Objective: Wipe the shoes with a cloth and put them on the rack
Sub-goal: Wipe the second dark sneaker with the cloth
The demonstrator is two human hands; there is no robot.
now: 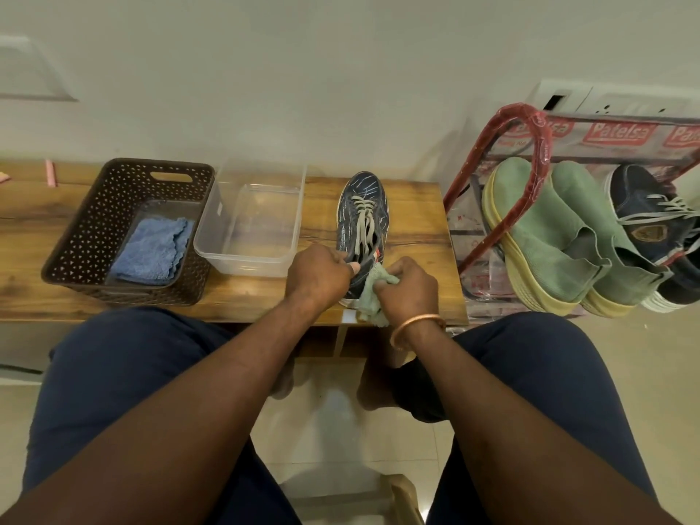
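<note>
A dark blue sneaker (360, 210) with pale laces stands on the wooden table (413, 221), toe pointing away from me. My left hand (318, 276) grips its heel collar from the left. My right hand (409, 289), with a copper bangle on the wrist, is closed on a pale green cloth (369, 295) pressed against the shoe's heel. To the right stands the red shoe rack (530, 145), wrapped in plastic. It holds two green ankle shoes (538, 229) and a dark blue laced sneaker (651, 217).
A brown perforated basket (94, 236) on the table's left holds a folded blue cloth (149, 250). A clear plastic tub (250, 225) sits between basket and shoe. The wall is close behind the table. My knees flank the table's front edge.
</note>
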